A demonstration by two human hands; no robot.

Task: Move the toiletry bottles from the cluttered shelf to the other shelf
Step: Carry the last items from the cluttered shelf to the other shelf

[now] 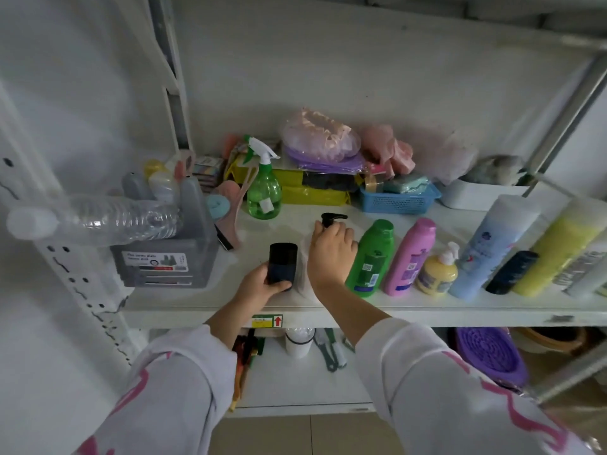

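Note:
My left hand grips a small black bottle standing on the white shelf. My right hand is closed over the top of a white pump bottle, whose black pump head sticks out above my fingers. To the right along the shelf's front stand a green bottle, a pink bottle, a small yellow pump bottle, a tall pale blue bottle, a dark bottle and a yellow bottle.
A green spray bottle stands behind my hands. At the left a grey caddy holds bottles, with a clear plastic bottle lying across it. A blue basket, yellow packs and pink items fill the back. A lower shelf holds brushes.

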